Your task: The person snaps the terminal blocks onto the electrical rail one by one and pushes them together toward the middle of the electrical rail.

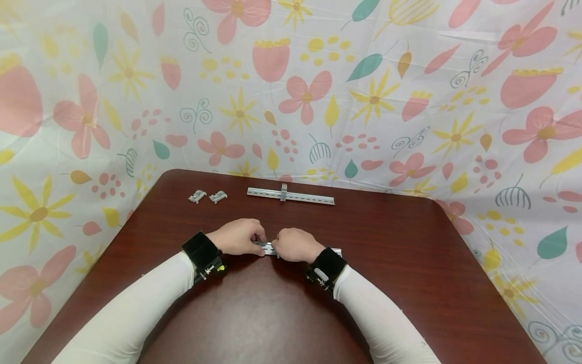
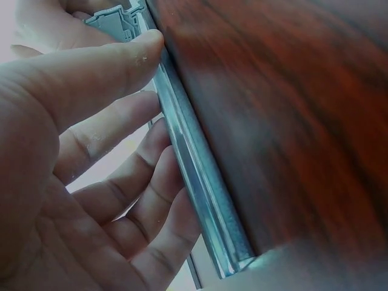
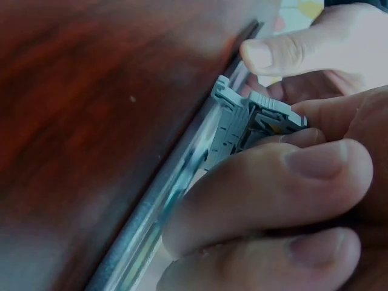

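White sleeves [image 1: 132, 318] (plus black wristbands [image 1: 200, 250])

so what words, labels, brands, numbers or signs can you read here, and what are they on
None: no text can be read in any view.
Gray block, near rail: no legible lettering in the wrist views.
Loose blocks, far rail, mounted block: too small to tell.
Wristbands: any marking too small to read.
Patterned cloth: drawings, no lettering visible.
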The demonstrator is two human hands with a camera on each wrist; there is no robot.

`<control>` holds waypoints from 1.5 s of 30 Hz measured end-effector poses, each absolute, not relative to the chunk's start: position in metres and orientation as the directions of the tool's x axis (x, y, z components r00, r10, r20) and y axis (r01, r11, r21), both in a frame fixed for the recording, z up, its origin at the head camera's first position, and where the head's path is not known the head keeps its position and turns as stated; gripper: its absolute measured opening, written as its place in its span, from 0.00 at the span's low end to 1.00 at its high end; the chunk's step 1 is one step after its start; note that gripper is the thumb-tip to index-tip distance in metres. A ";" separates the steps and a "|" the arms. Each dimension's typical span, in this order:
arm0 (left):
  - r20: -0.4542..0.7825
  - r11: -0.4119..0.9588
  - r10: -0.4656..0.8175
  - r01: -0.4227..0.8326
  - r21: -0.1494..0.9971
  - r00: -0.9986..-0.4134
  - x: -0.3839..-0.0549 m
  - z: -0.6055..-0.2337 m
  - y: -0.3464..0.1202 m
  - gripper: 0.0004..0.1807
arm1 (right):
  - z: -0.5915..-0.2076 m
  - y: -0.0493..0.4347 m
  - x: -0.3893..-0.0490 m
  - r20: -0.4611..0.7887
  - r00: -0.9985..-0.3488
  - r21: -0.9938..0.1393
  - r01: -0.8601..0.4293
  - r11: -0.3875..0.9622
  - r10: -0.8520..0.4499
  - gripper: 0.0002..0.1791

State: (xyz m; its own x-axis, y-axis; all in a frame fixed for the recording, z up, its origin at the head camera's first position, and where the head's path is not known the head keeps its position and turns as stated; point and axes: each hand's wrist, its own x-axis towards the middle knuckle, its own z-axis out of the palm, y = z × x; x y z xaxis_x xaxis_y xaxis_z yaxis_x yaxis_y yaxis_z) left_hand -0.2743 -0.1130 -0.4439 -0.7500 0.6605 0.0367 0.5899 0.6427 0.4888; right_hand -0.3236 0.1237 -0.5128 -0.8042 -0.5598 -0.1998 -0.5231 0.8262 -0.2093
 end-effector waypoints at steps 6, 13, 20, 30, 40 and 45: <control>0.042 0.635 0.667 0.597 0.491 -0.744 -0.276 -0.443 -0.112 0.08 | -0.506 0.123 -0.314 -0.199 -0.821 -0.232 -0.491 0.840 -0.535 0.28; 0.044 0.619 0.673 0.595 0.512 -0.738 -0.276 -0.443 -0.114 0.09 | -0.474 0.117 -0.290 -0.192 -0.837 -0.229 -0.470 0.852 -0.513 0.27; 0.037 0.599 0.679 0.583 0.549 -0.733 -0.280 -0.447 -0.119 0.10 | -0.430 0.107 -0.256 -0.201 -0.856 -0.241 -0.428 0.871 -0.476 0.27; 0.050 0.616 0.651 0.565 0.548 -0.758 -0.295 -0.453 -0.131 0.07 | -0.434 0.108 -0.259 -0.188 -0.859 -0.234 -0.431 0.872 -0.475 0.26; 0.179 0.717 0.431 0.456 0.527 -0.884 -0.322 -0.448 -0.184 0.14 | -0.452 0.112 -0.273 -0.179 -0.849 -0.220 -0.458 0.861 -0.498 0.24; 0.250 0.747 0.292 0.384 0.543 -0.923 -0.327 -0.444 -0.211 0.18 | -0.467 0.114 -0.283 -0.161 -0.841 -0.207 -0.482 0.851 -0.516 0.24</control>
State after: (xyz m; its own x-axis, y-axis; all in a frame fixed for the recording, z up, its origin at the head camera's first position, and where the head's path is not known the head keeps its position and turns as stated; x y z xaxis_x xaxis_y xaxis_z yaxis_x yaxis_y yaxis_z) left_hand -0.3271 -0.2110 -0.4440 -0.9229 0.2925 0.2503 0.3839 0.7467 0.5432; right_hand -0.2829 0.1140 -0.4673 -0.8414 -0.5158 -0.1613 -0.4822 0.8512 -0.2071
